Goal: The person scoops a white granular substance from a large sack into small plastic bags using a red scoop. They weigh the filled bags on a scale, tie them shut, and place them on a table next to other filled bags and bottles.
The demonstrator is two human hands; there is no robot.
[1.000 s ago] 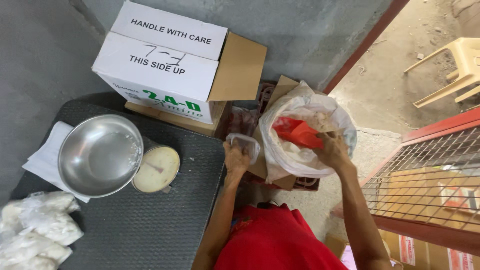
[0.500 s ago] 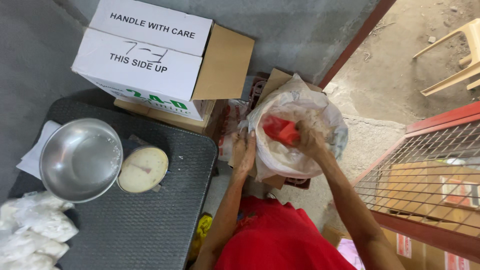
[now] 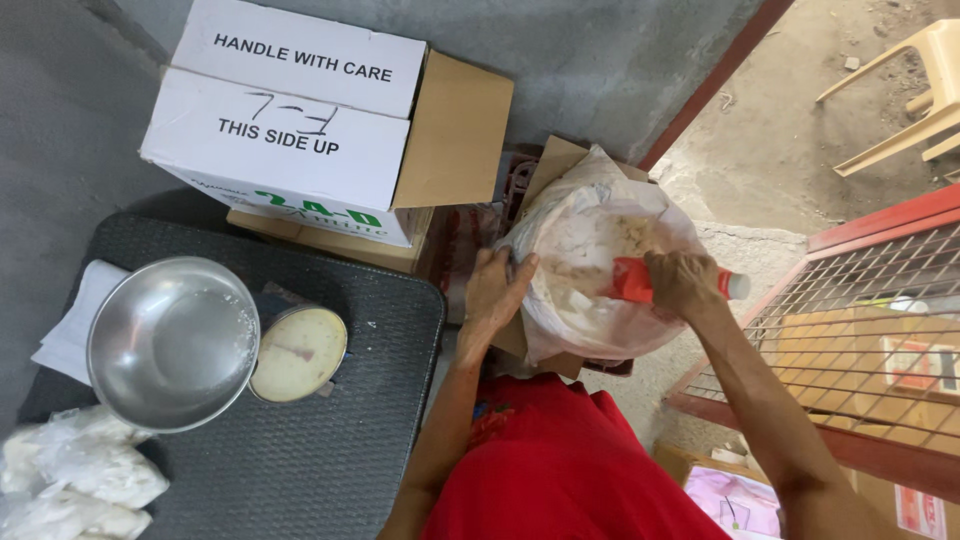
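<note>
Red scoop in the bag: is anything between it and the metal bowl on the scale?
Nothing solid visible. The right hand holds the red scoop inside the plastic bag; the left hand grips the bag's rim on the side facing the metal bowl, so that hand and rim lie on the line.

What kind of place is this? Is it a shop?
Probably a small shop's storeroom or packing corner. A weighing scale with a metal bowl sits on a dark table, filled little bags lie beside it, and cardboard boxes stand against a concrete wall.
</note>
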